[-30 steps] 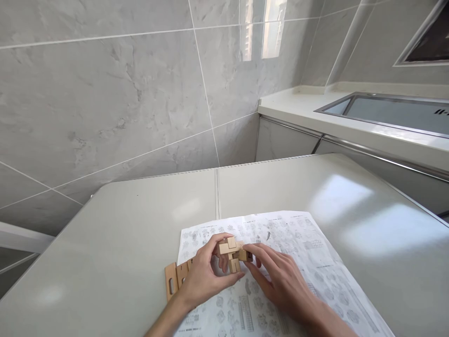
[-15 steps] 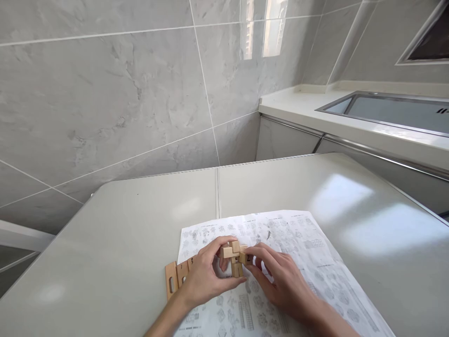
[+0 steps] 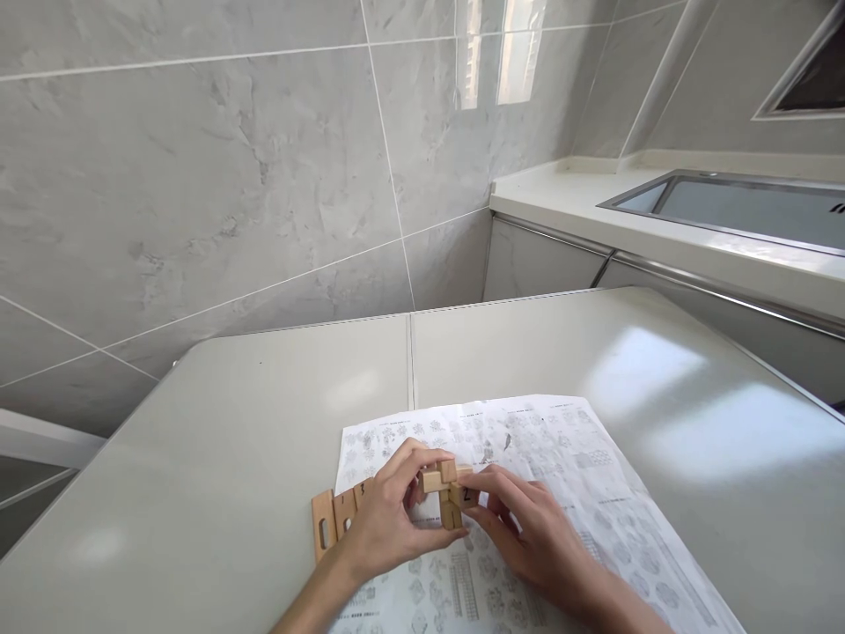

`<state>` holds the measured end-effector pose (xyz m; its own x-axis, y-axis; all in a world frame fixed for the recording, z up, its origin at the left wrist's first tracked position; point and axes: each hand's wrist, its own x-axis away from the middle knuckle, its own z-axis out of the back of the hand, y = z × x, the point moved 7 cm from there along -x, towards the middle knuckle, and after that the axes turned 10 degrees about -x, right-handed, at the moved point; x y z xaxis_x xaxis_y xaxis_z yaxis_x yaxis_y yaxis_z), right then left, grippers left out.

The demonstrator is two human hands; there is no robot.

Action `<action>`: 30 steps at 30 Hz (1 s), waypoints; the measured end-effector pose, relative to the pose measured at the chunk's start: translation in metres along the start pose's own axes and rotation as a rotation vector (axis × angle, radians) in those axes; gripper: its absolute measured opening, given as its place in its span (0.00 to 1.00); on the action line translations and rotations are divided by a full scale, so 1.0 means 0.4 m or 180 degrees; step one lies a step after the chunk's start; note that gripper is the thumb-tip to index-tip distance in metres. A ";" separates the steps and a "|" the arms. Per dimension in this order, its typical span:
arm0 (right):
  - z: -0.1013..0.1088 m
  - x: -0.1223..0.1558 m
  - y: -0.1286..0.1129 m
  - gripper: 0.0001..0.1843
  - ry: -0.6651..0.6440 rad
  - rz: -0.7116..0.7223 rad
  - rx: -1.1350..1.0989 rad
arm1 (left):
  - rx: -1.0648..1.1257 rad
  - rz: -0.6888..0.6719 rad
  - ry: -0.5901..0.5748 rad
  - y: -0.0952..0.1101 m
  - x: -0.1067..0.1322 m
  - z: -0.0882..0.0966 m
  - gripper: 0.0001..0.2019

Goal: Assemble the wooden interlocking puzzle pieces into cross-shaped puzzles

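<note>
The interlocked wooden blocks (image 3: 448,474) are held above the near part of a printed sheet (image 3: 554,449). The left hand (image 3: 386,511) pinches them between thumb and fingers from the left; the right hand (image 3: 528,515) grips the piece marked "2" (image 3: 466,496) — thumb and fingertips closed on it. More wooden pieces (image 3: 323,524) lie left, partly behind the left hand — all on a pale table (image 3: 211,440). A counter (image 3: 551,195) stands far right.

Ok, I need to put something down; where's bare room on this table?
Bare tabletop shows left of the slotted wooden pieces, beyond the printed sheet toward the tiled wall, and right of the sheet. The near middle is crowded: left hand and right hand share a grip on the wooden blocks.
</note>
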<state>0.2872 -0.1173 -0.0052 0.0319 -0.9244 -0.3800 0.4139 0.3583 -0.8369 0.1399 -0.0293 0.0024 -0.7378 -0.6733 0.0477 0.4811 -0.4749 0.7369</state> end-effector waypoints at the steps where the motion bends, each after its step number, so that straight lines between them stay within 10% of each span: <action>1: -0.001 0.001 0.001 0.11 0.0006 -0.0038 -0.0057 | -0.0004 -0.0014 0.0002 0.000 0.000 0.000 0.30; 30: 0.000 -0.009 0.000 0.10 0.0005 -0.0458 -0.0857 | 0.0034 -0.0112 0.0174 0.011 0.001 0.017 0.28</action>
<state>0.2871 -0.1142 -0.0038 -0.0110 -0.9680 -0.2505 0.1581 0.2457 -0.9564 0.1387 -0.0278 0.0102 -0.7270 -0.6865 -0.0152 0.4500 -0.4930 0.7446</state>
